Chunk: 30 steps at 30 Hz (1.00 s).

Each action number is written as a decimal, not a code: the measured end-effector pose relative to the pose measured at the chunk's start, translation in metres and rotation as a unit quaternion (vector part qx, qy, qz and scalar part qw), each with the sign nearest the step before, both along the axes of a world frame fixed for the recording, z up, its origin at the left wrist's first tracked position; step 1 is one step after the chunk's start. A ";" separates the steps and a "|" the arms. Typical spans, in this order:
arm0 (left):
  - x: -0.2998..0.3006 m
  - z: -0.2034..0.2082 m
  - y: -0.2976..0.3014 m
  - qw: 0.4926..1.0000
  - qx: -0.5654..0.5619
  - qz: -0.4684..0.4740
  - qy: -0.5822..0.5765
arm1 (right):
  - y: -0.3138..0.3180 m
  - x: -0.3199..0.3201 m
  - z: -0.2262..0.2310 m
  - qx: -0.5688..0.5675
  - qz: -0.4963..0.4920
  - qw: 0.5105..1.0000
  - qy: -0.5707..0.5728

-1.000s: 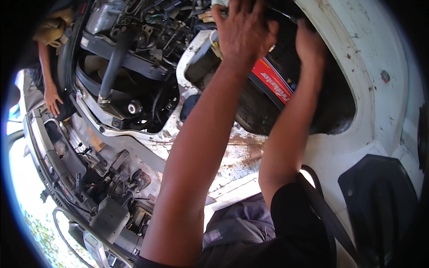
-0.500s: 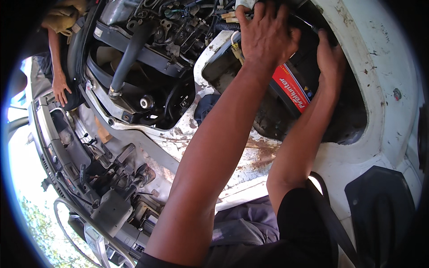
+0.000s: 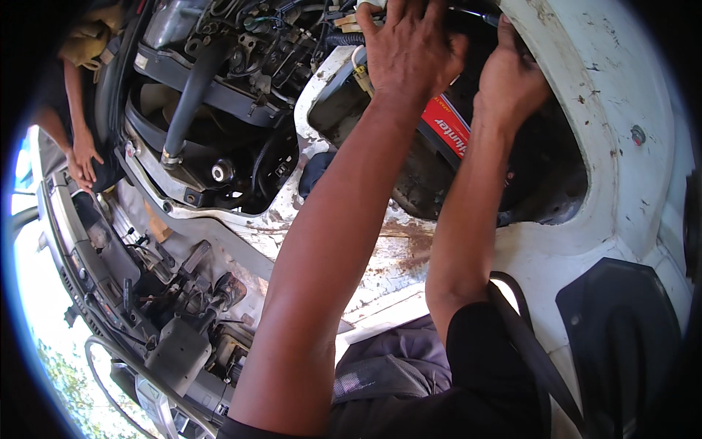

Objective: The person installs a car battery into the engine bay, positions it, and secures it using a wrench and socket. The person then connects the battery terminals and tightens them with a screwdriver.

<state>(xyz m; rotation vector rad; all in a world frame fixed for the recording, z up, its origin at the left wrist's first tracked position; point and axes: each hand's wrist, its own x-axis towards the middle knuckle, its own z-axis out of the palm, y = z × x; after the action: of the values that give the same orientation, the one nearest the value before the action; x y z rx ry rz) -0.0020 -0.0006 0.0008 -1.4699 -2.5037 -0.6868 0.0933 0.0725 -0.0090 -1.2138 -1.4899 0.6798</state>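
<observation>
A battery (image 3: 446,126) with a red, blue-edged label sits in a dark recess of the white body panel. My left hand (image 3: 413,55) reaches over its far end, fingers bent over something at the top edge of the picture. Their tips are cut off; a bit of white shows by the thumb. My right hand (image 3: 508,84) is closed at the right of the battery. From its fingers a screwdriver-like tool (image 3: 468,11) with a thin bright shaft and a dark end points left toward my left hand.
An engine bay with a thick grey hose (image 3: 191,110) lies to the left. Another person's hands (image 3: 84,157) rest at the far left. A dashboard and pedals (image 3: 183,336) are at lower left, a black panel (image 3: 621,329) at lower right. Yellow connectors (image 3: 361,77) hang beside my left wrist.
The view has shifted, so the scene sits further left and slightly higher. My right hand has turned, its back now more visible. The other person's second hand has come into view.
</observation>
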 end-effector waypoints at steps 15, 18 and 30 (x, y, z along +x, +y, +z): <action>-0.001 -0.002 0.002 0.997 0.017 0.013 0.069 | 0.049 0.028 -0.036 -0.078 0.106 0.959 -0.250; 0.001 0.004 0.002 0.999 -0.037 0.018 0.024 | 0.044 0.027 -0.035 -0.070 0.100 0.966 -0.227; 0.000 0.002 0.000 0.999 -0.008 0.013 0.034 | 0.013 -0.003 -0.026 0.001 -0.001 0.998 -0.069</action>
<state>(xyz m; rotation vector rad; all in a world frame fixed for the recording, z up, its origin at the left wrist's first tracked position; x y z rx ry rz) -0.0023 -0.0003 0.0027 -1.4382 -2.4782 -0.6049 0.0906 0.0860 -0.0349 -1.2818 -1.6029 0.6018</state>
